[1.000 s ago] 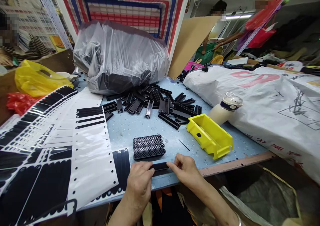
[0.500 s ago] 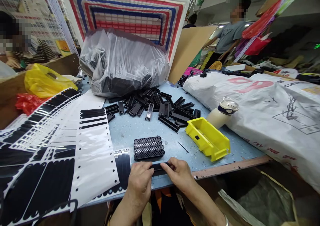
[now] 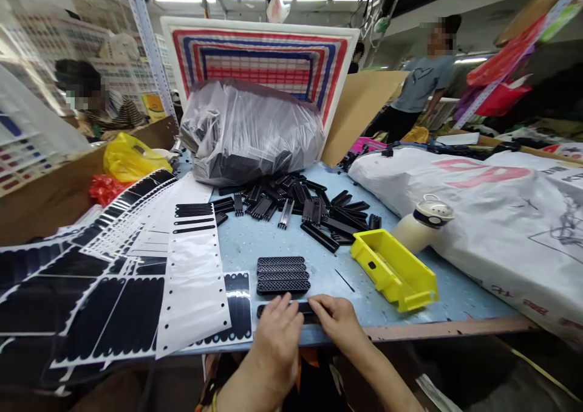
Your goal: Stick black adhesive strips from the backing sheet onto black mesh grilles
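Note:
A long, narrow black strip (image 3: 306, 308) with rounded ends lies along the table's near edge. My left hand (image 3: 277, 333) rests over its left half, fingers stretched out and pressing down on top. With thumb and fingertips closed, my right hand (image 3: 336, 319) grips the strip's right part. Just beyond my hands sit several black perforated strips (image 3: 282, 276), laid side by side in a neat block. To the left, a white backing sheet (image 3: 195, 290) carries a few black stickers (image 3: 194, 210) near its top; more sheets of black stickers (image 3: 130, 315) lie under and beside it.
Loose black plastic pieces (image 3: 319, 214) are heaped at mid-table before a full clear plastic bag (image 3: 255, 132). At right stand a yellow bin (image 3: 394, 272), a cream bottle (image 3: 421, 223) and a large white sack (image 3: 483, 211). Two people are in the background left and right.
My left hand has gone from pinching the strip to lying with stretched fingers over it. The right hand keeps its grip. The camera has tilted up and turned left.

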`<state>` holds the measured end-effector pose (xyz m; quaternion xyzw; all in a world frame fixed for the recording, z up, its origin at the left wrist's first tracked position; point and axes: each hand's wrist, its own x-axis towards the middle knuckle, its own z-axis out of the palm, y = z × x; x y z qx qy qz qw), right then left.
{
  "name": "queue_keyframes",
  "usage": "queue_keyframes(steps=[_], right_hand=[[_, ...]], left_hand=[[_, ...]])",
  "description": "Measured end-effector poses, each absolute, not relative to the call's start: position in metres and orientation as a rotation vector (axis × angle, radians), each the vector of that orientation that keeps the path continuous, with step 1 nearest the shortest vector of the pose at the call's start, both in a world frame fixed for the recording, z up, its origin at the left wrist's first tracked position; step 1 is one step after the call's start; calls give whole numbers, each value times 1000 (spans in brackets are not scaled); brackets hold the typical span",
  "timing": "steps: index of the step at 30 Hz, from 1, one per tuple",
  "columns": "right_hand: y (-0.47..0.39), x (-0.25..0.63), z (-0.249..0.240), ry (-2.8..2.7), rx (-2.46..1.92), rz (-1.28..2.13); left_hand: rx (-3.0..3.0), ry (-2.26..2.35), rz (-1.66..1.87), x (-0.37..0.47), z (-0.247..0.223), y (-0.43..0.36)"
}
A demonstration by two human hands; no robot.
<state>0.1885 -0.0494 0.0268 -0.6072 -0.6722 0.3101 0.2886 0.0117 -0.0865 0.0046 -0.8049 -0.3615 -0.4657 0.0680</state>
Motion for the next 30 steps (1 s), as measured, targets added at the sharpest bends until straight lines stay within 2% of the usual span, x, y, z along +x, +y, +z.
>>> queue_keyframes(steps=[6, 13, 19, 23, 26, 30], right_hand=[[-44, 191, 18, -1887, -1559, 775], [-40, 194, 13, -1975, -1626, 641], [-41, 195, 12, -2005, -1676, 626], [-41, 195, 8, -2033, -1677, 600], [-40, 196, 7, -2056, -1622, 528], [-41, 194, 15, -2065, -1548, 345]], left_hand=[[-2669, -1216, -1211, 36, -8, -95], [-2796, -1349, -1045, -7, 6, -102], [-2666, -1478, -950, -53, 15, -111], [-2387, -1605, -1088, -71, 9, -111], [-2228, -1748, -1167, -66, 8, -100], [-2267, -1952, -1056, -43, 13, -82]])
